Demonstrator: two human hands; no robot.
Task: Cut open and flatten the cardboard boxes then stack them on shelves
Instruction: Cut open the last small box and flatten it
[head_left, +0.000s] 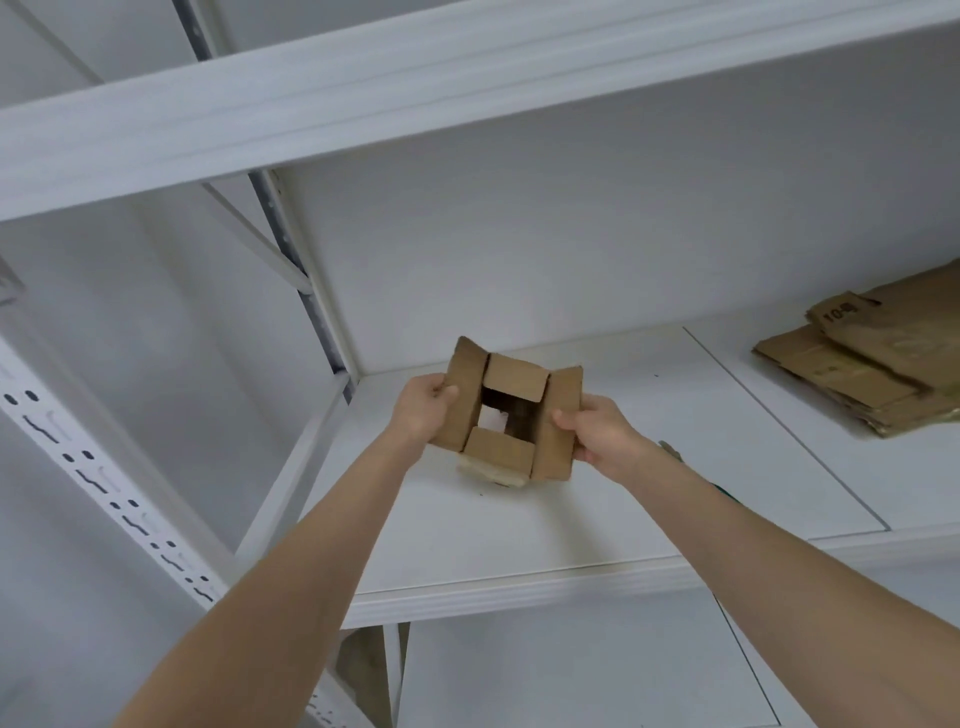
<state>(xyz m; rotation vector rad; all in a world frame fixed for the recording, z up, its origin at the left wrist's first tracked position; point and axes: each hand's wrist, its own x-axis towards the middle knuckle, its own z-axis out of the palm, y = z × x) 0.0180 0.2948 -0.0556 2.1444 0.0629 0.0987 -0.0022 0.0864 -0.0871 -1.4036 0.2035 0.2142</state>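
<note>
A small brown cardboard box (511, 413) hangs just above the white shelf board (649, 467), its top flaps spread and both ends open, so the shelf shows through the middle. My left hand (423, 410) grips its left flap, thumb on top. My right hand (597, 431) grips the right flap the same way. A pale strip of tape hangs from the box's lower edge. At the right end of the same shelf lies a stack of flattened boxes (878, 364).
A white shelf beam (363, 119) runs overhead. A slotted upright post (104, 488) stands at the left, and another post (296, 260) sits at the shelf's back left corner. A lower shelf (571, 675) shows beneath. A thin green-tipped object (670, 449) lies behind my right wrist.
</note>
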